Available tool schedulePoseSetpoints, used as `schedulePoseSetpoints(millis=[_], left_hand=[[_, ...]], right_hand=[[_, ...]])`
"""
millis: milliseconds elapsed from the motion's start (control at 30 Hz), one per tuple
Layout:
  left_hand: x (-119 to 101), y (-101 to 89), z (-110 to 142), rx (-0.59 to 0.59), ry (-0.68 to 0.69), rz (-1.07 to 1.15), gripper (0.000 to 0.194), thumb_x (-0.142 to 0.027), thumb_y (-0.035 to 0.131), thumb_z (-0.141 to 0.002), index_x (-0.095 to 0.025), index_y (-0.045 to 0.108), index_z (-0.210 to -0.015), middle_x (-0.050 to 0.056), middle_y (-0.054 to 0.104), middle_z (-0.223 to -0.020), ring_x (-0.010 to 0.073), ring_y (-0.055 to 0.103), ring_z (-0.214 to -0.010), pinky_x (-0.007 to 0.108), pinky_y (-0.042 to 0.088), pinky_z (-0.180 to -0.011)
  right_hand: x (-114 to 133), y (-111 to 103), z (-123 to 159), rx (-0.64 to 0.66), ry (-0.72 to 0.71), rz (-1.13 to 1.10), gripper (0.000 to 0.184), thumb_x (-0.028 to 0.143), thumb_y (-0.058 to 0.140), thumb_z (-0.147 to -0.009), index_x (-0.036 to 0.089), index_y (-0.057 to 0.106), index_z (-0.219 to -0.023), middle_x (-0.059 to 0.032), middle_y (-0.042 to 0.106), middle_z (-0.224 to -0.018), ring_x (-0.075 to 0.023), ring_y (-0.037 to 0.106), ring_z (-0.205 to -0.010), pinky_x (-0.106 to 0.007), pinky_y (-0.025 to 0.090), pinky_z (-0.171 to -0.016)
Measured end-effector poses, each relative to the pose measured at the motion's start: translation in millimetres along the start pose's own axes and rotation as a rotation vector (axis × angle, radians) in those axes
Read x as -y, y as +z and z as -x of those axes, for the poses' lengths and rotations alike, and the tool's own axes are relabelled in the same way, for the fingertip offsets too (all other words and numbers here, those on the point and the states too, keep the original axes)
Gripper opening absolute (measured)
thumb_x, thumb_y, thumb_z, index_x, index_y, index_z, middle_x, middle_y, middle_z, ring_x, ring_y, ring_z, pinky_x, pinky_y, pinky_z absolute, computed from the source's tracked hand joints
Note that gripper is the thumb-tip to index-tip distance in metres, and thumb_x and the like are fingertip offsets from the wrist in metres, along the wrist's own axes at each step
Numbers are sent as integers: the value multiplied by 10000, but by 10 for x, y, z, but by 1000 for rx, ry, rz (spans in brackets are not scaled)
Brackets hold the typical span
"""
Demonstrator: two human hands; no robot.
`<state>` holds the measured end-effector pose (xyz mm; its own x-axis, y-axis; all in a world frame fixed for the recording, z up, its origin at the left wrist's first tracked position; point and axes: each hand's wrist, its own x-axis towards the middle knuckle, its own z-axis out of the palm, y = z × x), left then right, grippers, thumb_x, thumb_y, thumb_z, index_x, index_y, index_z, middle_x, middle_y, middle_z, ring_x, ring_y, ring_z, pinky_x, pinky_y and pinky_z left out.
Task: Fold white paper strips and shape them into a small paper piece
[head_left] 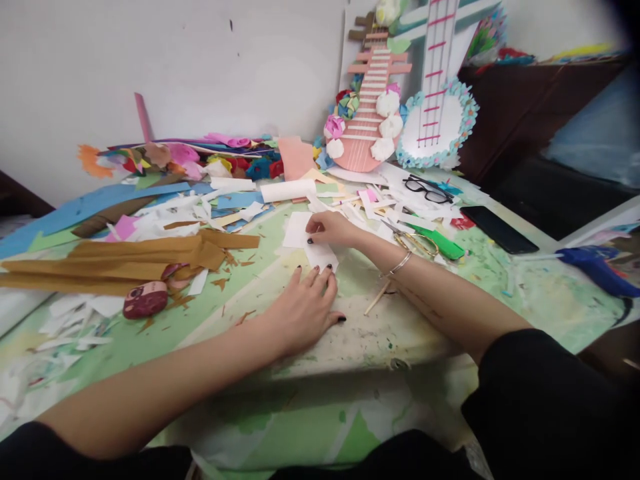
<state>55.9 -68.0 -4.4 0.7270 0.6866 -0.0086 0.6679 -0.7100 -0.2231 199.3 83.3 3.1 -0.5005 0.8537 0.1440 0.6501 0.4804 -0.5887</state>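
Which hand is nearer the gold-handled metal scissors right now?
Right. The right hand is left of the scissors; the left hand is farther off, left and closer to the body.

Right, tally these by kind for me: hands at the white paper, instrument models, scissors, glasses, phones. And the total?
Hands at the white paper: 2, left hand and right hand
Instrument models: 2, pink model and white-and-blue model
Scissors: 1
Glasses: 1
Phones: 1, black phone
Total: 7

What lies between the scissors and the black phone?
The head view shows a green object between the scissors and phone; a red scrap lies farther back.
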Motion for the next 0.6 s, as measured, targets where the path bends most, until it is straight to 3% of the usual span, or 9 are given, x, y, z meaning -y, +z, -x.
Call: schedulePoseSetpoints(millis=[133,400,500,567,600], left_hand=[[3,8,4,-1,1,12,612,-482,276,-976,-48,407,-1387,237,386,-1458,363,409,-1319,538,340,-1042],[60,-53,27,-33,5,96,623,-538,371,-930,-86,451,-1351,196,448,-1427,415,459,-1250,686,286,-1012],[179,-99,10,-150,24,124,585,-590,389,-909,-95,612,-1127,175,626,-1219,373,555,-1153,696,237,-1039],[295,-137,-10,-315,-19,99,498,-515,376,-944,-99,644,-1001,156,692,-1056,340,576,-1142,667,222,-1068],[358,-153,-20,-410,-52,75,447,-468,395,-950,-98,629,-1038,159,688,-1063,333,564,-1163,654,224,-1074]], right_hand=[[35,22,-125,65,-23,35,99,100,700,-648,142,691,-737,-22,669,-728,-134,576,-710,-244,400,-656],[40,-35,-92,58,-6,-30,81,82,687,-662,132,671,-724,-17,632,-691,-123,555,-672,-259,423,-660],[57,-83,-68,12,24,-84,133,64,674,-663,139,649,-770,-6,598,-680,-114,541,-641,-259,445,-632],[55,-110,-41,-56,104,-225,184,46,634,-686,147,626,-840,-5,583,-688,-111,548,-614,-263,475,-610],[53,-116,-21,-100,168,-341,206,32,606,-698,150,606,-867,-8,580,-700,-111,560,-608,-266,497,-607]])
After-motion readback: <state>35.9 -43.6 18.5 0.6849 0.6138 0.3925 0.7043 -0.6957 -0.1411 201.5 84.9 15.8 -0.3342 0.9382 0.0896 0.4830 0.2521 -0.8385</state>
